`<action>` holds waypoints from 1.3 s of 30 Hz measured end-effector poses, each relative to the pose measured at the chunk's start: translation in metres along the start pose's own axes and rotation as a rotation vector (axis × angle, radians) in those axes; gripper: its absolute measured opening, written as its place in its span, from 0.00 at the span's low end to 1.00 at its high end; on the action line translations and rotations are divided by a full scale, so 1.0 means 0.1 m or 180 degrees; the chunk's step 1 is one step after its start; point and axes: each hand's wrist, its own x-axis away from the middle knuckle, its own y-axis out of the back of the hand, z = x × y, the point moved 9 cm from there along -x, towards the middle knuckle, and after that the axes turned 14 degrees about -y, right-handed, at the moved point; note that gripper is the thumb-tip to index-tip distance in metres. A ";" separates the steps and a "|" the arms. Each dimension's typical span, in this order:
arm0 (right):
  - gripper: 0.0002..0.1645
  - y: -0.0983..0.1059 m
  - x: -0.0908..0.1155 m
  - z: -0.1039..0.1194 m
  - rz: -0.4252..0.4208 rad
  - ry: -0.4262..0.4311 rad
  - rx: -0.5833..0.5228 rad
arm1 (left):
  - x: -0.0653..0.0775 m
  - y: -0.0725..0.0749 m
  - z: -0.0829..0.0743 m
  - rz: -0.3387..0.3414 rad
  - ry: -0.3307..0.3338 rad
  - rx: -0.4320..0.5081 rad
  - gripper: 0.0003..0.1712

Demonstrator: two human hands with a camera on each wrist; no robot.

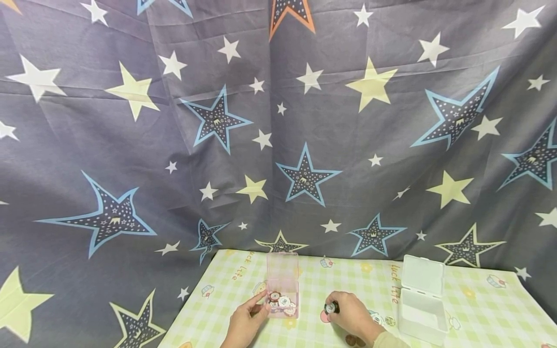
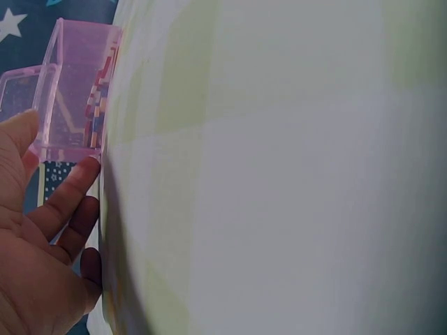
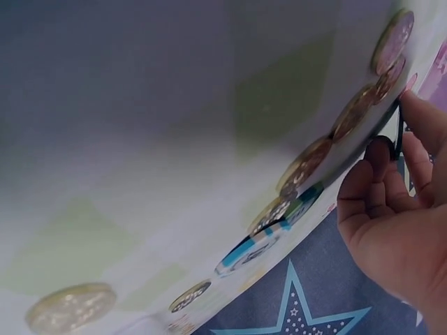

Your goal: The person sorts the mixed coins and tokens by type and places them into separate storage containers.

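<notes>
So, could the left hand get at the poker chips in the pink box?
Probably yes: the lid is open, leaving the poker chips uncovered, and the left hand touches the pink box.

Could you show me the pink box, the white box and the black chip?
Pink box (image 1: 283, 266): head view, on its raised see-through lid.
White box (image 1: 421, 300): head view, on its inner back wall.
Black chip (image 1: 332, 308): head view, on its round face.

Head camera overlooks the tablecloth (image 1: 314, 282) wrist cameras skim
</notes>
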 end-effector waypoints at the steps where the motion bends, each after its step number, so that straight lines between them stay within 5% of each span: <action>1: 0.15 0.01 0.00 -0.01 0.0028 0.0006 -0.0012 | 0.00 0.00 0.00 0.0003 -0.0005 -0.0001 0.30; 23: 0.14 0.02 0.10 -0.06 0.0266 0.0013 -0.0591 | 0.00 0.00 -0.02 0.0004 0.0024 0.0032 0.30; 39: 0.20 0.08 0.10 0.01 0.0389 -0.0428 -0.1462 | 0.00 0.00 0.00 0.0008 -0.0006 0.0039 0.29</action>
